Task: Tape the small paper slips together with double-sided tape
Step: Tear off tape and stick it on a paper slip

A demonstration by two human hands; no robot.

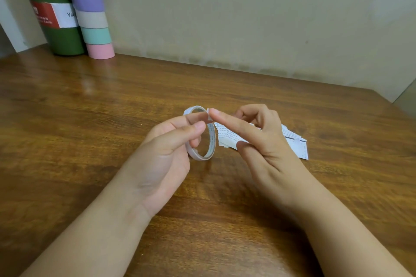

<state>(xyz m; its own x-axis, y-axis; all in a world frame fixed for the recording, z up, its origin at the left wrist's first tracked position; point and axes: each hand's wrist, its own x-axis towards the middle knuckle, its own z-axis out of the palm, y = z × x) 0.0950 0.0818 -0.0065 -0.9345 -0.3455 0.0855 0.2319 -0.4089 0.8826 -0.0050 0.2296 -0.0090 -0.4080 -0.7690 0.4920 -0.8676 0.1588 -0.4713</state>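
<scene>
A thin white roll of double-sided tape (211,140) stands on edge just above the wooden table (90,119). My left hand (167,153) grips it, thumb outside and fingers through the ring. My right hand (258,139) reaches over with its index finger straight. That fingertip touches the loose white tape end at the top of the roll, while the thumb stays apart from it. Several small printed paper slips (295,140) lie in a loose pile on the table behind my right hand, partly hidden by it.
At the back left, against the wall, stand a green bottle (56,20) and a tall stack of pastel tape rolls (92,13). The table's right edge runs off at the far right.
</scene>
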